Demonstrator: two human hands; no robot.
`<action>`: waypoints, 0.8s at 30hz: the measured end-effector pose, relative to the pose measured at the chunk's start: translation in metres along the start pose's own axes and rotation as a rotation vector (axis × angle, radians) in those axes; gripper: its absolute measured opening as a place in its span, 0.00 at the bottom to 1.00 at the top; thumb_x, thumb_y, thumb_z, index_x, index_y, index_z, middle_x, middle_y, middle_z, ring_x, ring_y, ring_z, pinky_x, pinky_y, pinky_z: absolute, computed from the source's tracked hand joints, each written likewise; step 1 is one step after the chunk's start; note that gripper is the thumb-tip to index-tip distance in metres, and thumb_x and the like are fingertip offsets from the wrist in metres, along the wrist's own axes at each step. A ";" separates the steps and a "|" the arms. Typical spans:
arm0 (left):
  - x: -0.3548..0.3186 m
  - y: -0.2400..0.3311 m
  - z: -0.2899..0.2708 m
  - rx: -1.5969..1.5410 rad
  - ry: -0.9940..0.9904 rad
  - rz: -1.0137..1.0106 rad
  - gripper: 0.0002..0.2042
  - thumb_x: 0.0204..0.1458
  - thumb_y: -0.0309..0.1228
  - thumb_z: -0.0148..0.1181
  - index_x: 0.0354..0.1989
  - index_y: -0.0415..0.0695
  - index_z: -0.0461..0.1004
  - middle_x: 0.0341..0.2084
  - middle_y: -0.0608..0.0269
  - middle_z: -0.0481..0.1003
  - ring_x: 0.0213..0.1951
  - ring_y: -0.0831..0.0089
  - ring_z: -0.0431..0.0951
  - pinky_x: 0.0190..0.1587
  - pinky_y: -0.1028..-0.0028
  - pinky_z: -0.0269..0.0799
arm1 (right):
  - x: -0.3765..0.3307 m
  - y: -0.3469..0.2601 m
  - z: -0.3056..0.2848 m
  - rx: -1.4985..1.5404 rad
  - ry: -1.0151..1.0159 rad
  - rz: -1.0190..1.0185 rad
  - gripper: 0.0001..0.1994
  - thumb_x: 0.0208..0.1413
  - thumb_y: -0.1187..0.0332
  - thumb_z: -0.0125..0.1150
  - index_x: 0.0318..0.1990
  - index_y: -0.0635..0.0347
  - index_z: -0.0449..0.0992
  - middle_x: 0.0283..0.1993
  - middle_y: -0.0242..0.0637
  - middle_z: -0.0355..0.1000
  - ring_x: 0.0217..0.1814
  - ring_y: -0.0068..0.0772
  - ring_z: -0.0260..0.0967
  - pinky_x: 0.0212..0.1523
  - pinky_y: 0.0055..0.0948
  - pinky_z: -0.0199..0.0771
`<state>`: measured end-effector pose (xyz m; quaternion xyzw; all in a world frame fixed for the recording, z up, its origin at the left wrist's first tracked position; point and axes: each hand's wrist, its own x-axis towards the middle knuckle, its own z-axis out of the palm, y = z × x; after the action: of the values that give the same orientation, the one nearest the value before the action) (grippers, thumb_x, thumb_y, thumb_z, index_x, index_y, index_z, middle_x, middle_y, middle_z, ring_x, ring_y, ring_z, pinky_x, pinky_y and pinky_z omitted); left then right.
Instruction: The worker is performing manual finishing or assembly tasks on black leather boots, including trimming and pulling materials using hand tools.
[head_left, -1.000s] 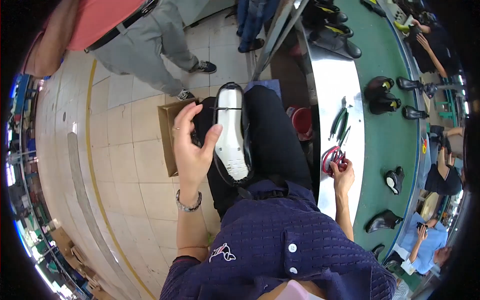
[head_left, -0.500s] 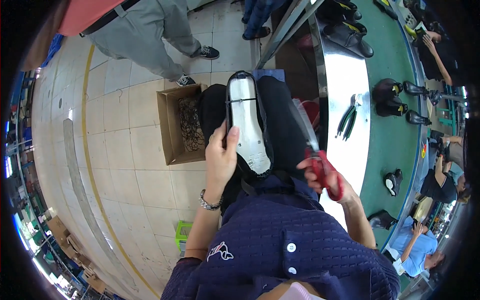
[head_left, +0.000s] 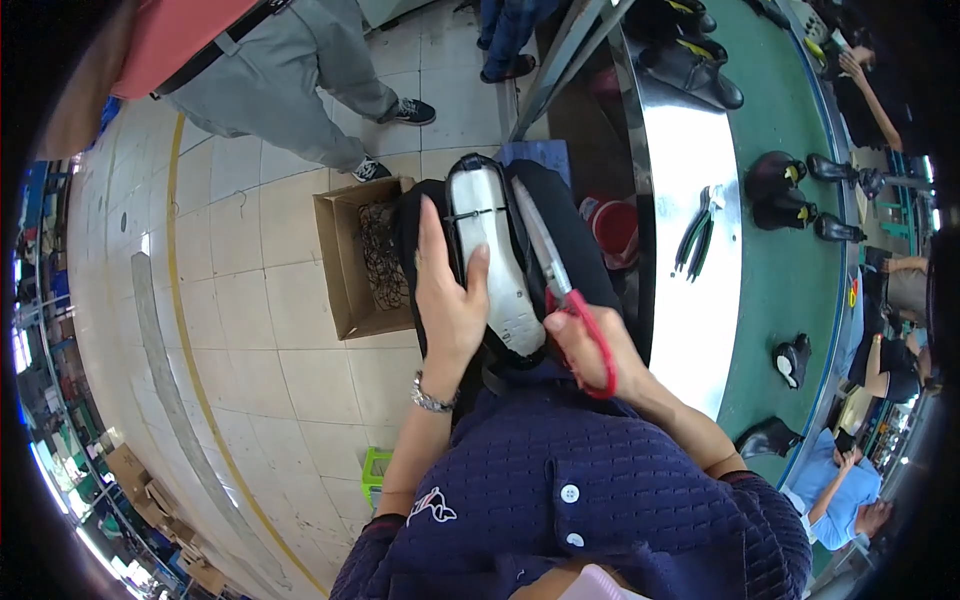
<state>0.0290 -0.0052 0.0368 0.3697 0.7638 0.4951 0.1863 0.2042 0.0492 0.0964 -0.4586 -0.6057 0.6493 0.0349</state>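
A black shoe with a pale grey insole board [head_left: 495,255] lies sole-up on my lap. My left hand [head_left: 450,295] grips its left side, thumb on the sole. My right hand [head_left: 590,345] holds red-handled scissors [head_left: 560,290], their blades lying along the shoe's right edge and pointing away from me. A dark strand crosses the sole near the toe.
An open cardboard box [head_left: 355,255] with dark scraps stands on the tiled floor to my left. A red bucket [head_left: 615,225] sits under the steel-edged green conveyor [head_left: 780,260], which carries black shoes and pliers [head_left: 700,235]. A person in grey trousers [head_left: 280,90] stands ahead; others work at right.
My right hand took the red scissors from the conveyor edge and brought them to the shoe's right side. The shoe stayed on my lap under my left hand.
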 end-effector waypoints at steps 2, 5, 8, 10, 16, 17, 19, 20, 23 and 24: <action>0.022 0.005 -0.006 0.339 -0.011 0.227 0.19 0.55 0.35 0.60 0.54 0.41 0.73 0.64 0.59 0.63 0.62 0.50 0.63 0.61 0.63 0.62 | -0.010 0.004 -0.026 0.180 0.048 0.098 0.17 0.61 0.57 0.57 0.27 0.61 0.70 0.17 0.24 0.61 0.19 0.14 0.61 0.17 0.22 0.60; 0.034 0.004 -0.010 0.560 0.130 0.497 0.07 0.52 0.27 0.62 0.36 0.38 0.80 0.50 0.62 0.76 0.58 0.55 0.69 0.55 0.65 0.70 | -0.019 0.054 -0.073 0.094 0.426 -0.018 0.17 0.56 0.55 0.64 0.30 0.61 0.74 0.20 0.23 0.63 0.21 0.14 0.59 0.22 0.17 0.57; 0.033 -0.005 -0.016 0.447 0.125 0.568 0.04 0.49 0.23 0.64 0.32 0.36 0.79 0.42 0.59 0.78 0.49 0.58 0.75 0.49 0.66 0.73 | -0.035 0.115 -0.112 -0.269 0.908 -0.009 0.16 0.56 0.60 0.63 0.42 0.67 0.76 0.30 0.36 0.73 0.31 0.24 0.66 0.32 0.28 0.68; 0.028 0.013 -0.018 0.353 0.195 0.559 0.02 0.48 0.21 0.64 0.29 0.35 0.78 0.34 0.58 0.78 0.41 0.62 0.77 0.45 0.69 0.73 | -0.060 0.149 -0.137 -0.525 0.986 0.304 0.24 0.54 0.57 0.65 0.50 0.70 0.74 0.34 0.43 0.75 0.33 0.30 0.70 0.37 0.31 0.71; 0.013 0.066 -0.106 0.002 0.643 0.491 0.08 0.61 0.26 0.49 0.40 0.31 0.71 0.41 0.42 0.75 0.46 0.56 0.75 0.54 0.60 0.70 | -0.096 0.258 -0.159 -0.754 1.115 0.353 0.27 0.51 0.59 0.67 0.54 0.69 0.71 0.44 0.49 0.75 0.45 0.46 0.74 0.49 0.41 0.71; 0.021 0.055 -0.111 0.116 0.531 0.396 0.10 0.62 0.27 0.49 0.43 0.31 0.71 0.44 0.43 0.75 0.49 0.58 0.74 0.56 0.62 0.68 | -0.094 0.264 -0.164 -0.850 1.179 0.262 0.26 0.51 0.60 0.67 0.54 0.68 0.70 0.45 0.50 0.74 0.46 0.47 0.73 0.49 0.41 0.71; 0.037 0.016 -0.121 0.307 0.317 0.260 0.16 0.63 0.34 0.49 0.49 0.30 0.70 0.48 0.45 0.74 0.53 0.62 0.73 0.58 0.67 0.65 | -0.074 0.243 -0.164 -0.874 1.301 0.113 0.22 0.52 0.65 0.66 0.52 0.68 0.71 0.49 0.52 0.70 0.50 0.48 0.70 0.51 0.41 0.70; 0.042 -0.025 -0.121 0.371 0.212 0.219 0.21 0.63 0.38 0.49 0.53 0.30 0.69 0.51 0.46 0.74 0.54 0.65 0.72 0.59 0.69 0.64 | -0.056 0.223 -0.162 -0.758 1.342 -0.002 0.21 0.55 0.65 0.63 0.52 0.68 0.71 0.51 0.53 0.69 0.52 0.50 0.69 0.53 0.41 0.68; 0.030 -0.095 -0.111 0.704 0.135 -0.159 0.29 0.58 0.44 0.58 0.58 0.31 0.66 0.55 0.44 0.69 0.56 0.65 0.72 0.54 0.73 0.70 | 0.003 0.183 -0.167 -0.709 1.138 0.000 0.26 0.57 0.56 0.61 0.56 0.67 0.69 0.54 0.55 0.67 0.57 0.54 0.65 0.57 0.43 0.66; 0.020 -0.072 -0.089 0.276 0.162 -0.361 0.31 0.56 0.46 0.59 0.61 0.32 0.64 0.55 0.44 0.69 0.54 0.65 0.74 0.53 0.73 0.71 | 0.029 0.178 -0.169 -0.638 1.066 0.010 0.29 0.57 0.52 0.60 0.57 0.67 0.69 0.55 0.57 0.66 0.59 0.54 0.64 0.58 0.44 0.65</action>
<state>-0.0697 -0.0627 0.0131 0.2083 0.8903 0.3728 0.1579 0.3858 0.1468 -0.0389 -0.7105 -0.6669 0.1181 0.1907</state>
